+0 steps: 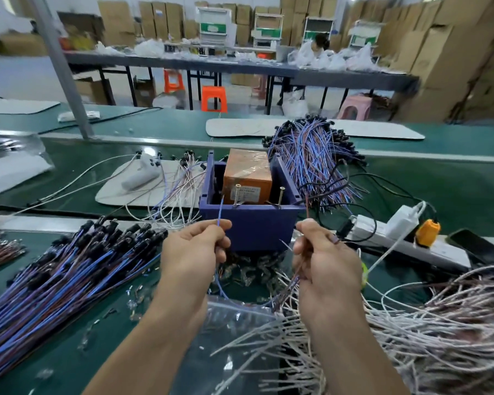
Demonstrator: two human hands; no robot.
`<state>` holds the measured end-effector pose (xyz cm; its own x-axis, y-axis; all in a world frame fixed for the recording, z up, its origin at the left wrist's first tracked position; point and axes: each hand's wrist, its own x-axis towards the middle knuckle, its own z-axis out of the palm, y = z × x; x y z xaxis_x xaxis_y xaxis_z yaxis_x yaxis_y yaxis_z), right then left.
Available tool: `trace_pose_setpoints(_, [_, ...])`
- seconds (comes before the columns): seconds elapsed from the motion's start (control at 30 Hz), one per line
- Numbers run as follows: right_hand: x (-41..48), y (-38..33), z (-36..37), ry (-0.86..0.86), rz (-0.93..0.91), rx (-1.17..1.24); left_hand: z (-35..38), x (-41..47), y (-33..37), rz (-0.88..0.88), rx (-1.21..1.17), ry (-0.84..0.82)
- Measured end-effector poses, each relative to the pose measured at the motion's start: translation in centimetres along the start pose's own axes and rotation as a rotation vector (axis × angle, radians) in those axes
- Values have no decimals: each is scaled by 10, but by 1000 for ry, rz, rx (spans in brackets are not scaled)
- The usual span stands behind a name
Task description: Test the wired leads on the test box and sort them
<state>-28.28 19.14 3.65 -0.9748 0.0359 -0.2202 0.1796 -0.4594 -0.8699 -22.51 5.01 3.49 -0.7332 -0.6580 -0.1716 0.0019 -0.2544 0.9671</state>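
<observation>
- The left hand (194, 252), raised before the blue plastic test box (251, 223), pinches a thin blue wire lead (220, 208).
- The right hand (324, 260), near the box's right corner, pinches a thin brown wire lead (307, 205).

blue lead (220, 210) in your left hand (194, 252), brown lead (307, 208) in your right hand (322, 258), test box (248, 226) purple-blue with orange block (247, 178) inside, bench mat (77, 346) green, blue-and-brown bundle (54, 280) lower left, whitish leads (411, 337) lower right, orange stools (214, 98) top centre
</observation>
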Motion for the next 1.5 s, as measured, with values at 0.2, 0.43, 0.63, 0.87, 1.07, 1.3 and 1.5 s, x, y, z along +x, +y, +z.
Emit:
trace_pose_setpoints(0.2, [6,7,-11,-54,50,31,0,3,-12,84,62,66])
trace_pose_setpoints(0.43, [8,12,-15,-95,84,0,2,0,-14,62,115,41])
trace_pose_setpoints(0.63, [10,16,-15,-91,87,-4,5,2,-13,60,110,29])
trace_pose_setpoints(0.87, [10,16,-13,-83,85,-5,9,4,-17,63,116,26])
trace_pose_setpoints(1.07, [9,13,-12,-84,86,21,8,4,-17,66,126,21])
trace_pose_setpoints(1.3, [11,17,-13,-101,68,0,7,5,-14,100,87,107])
trace_pose_setpoints(1.5, [15,18,-14,-97,68,17,12,7,-14,112,138,70])
